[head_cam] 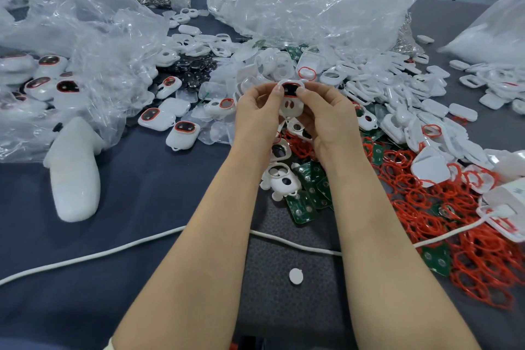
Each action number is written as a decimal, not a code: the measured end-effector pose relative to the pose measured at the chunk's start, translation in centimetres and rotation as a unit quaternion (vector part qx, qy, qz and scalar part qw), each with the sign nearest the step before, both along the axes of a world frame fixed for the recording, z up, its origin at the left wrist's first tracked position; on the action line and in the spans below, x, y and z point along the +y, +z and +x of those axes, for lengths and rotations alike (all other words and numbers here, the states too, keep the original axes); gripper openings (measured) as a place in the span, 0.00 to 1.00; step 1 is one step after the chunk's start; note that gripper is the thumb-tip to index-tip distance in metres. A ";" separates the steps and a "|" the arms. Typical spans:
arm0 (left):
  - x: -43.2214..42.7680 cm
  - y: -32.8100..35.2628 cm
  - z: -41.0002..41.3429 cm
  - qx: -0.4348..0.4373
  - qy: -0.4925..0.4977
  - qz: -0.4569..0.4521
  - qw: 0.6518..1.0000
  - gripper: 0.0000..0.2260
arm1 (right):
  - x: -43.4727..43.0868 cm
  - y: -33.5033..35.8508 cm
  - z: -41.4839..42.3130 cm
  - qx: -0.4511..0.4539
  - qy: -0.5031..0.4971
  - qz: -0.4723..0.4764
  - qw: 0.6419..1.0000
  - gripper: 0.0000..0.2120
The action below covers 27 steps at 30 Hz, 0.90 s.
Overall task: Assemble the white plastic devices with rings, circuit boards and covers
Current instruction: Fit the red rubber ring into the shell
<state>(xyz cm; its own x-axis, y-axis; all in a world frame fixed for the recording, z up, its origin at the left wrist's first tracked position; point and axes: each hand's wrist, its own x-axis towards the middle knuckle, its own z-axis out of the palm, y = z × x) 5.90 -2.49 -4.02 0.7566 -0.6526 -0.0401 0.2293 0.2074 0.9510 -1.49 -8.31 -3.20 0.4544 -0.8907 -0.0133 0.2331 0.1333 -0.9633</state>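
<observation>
Your left hand [257, 116] and your right hand [326, 119] both grasp one white device [289, 106], held above the blue table [142, 193] in the middle of the view, and both thumbs press at its upper end, where a red ring frames a dark window. Under your wrists lie green circuit boards [309, 193]; loose red rings [426, 207] are heaped at the right, and finished devices [183, 133] lie at the left.

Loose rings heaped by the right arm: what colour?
Red-orange; the rings show best in the head view.
</observation>
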 end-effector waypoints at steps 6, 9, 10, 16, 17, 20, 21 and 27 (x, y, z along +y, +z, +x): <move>0.2 0.0 0.3 0.054 -0.025 -0.019 0.998 0.04 | 0.1 0.3 -0.1 -0.002 0.020 -0.028 0.999 0.06; 0.2 0.2 0.3 0.089 -0.024 -0.054 0.994 0.05 | 0.1 0.4 -0.1 -0.013 0.026 -0.001 1.000 0.06; 0.2 0.3 0.2 0.105 -0.030 -0.063 0.992 0.05 | 0.1 0.3 0.0 -0.020 0.032 0.012 0.999 0.05; 0.4 0.6 0.4 0.170 -0.092 -0.111 0.975 0.05 | 0.0 0.6 -0.5 -0.096 0.114 0.070 0.986 0.06; 0.5 0.6 0.4 0.173 -0.096 -0.117 0.973 0.05 | -0.1 0.7 -0.7 -0.102 0.124 0.074 0.984 0.06; 0.5 0.7 0.4 0.169 -0.091 -0.117 0.974 0.04 | -0.1 0.8 -1.0 -0.095 0.127 0.069 0.985 0.06; 0.4 0.6 0.4 0.157 -0.082 -0.111 0.978 0.04 | -0.1 0.8 -1.0 -0.087 0.120 0.065 0.987 0.05; 0.3 0.0 0.1 0.010 -0.027 0.000 1.000 0.02 | -0.3 0.3 -0.6 -0.008 0.049 0.026 0.998 0.03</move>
<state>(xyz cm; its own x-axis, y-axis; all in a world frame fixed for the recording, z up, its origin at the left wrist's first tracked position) 5.96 -2.24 -3.97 0.7191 -0.6928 -0.0547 0.2591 0.1943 0.9461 -2.05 -8.59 -2.92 0.5405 -0.8398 -0.0501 0.2316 0.2058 -0.9508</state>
